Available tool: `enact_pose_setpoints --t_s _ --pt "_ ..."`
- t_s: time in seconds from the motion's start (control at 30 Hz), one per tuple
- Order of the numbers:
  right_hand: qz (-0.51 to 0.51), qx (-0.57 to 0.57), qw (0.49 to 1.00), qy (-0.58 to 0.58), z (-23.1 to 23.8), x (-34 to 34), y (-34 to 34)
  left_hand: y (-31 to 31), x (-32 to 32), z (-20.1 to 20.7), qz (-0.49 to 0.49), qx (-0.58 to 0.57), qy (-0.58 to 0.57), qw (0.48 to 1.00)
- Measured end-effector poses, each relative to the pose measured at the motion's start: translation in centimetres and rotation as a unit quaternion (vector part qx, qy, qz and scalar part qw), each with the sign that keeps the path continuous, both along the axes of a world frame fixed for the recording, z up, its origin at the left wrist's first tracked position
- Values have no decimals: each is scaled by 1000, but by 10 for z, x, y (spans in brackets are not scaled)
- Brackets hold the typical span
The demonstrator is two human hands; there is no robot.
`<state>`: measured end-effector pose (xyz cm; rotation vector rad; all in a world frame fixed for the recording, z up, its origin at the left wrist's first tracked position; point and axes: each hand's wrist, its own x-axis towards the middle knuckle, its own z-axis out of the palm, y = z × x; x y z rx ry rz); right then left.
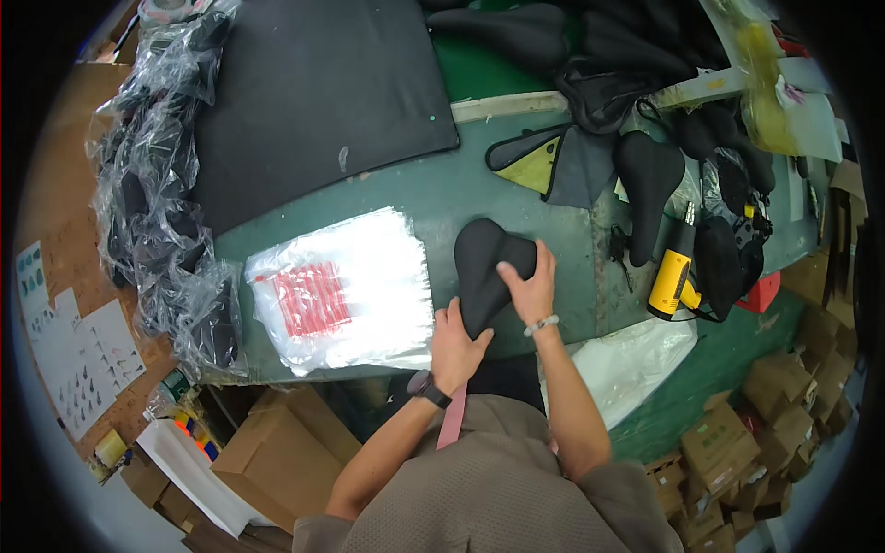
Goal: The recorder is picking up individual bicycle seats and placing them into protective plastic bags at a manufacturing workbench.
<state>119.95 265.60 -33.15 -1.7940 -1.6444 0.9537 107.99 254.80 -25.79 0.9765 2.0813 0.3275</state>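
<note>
A black bicycle saddle cover [481, 267] is between my hands at the near edge of the green table, its wide end away from me. My left hand [454, 348] grips the narrow end, thumb on one side and fingers on the other. Around the wide end's right side closes my right hand [532, 288], its thumb on top. Just left of it lies a stack of clear plastic bags [387, 286] with red print. Whether anything is under the saddle cover is hidden.
Bagged black saddle covers [138, 203] line the left edge. A black mat [323, 92] covers the far left. To the right are a yellow heat gun [671, 276], a loose saddle cover [648, 180] and a grey-and-yellow fabric piece [539, 166]. Cardboard boxes [719, 442] fill the floor at right.
</note>
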Motion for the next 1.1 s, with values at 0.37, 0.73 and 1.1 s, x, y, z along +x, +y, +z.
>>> enact_pose_setpoints --t_s 0.37,0.73,1.1 --pt "-163 -333 909 188 -4 51 -75 -51 -94 -57 41 176 175 968" --pt "-119 -372 872 295 -11 -9 -140 -92 -141 -84 68 143 -91 983" --pt "-34 -220 922 318 74 -40 -145 -94 -155 -110 200 155 -266 930"
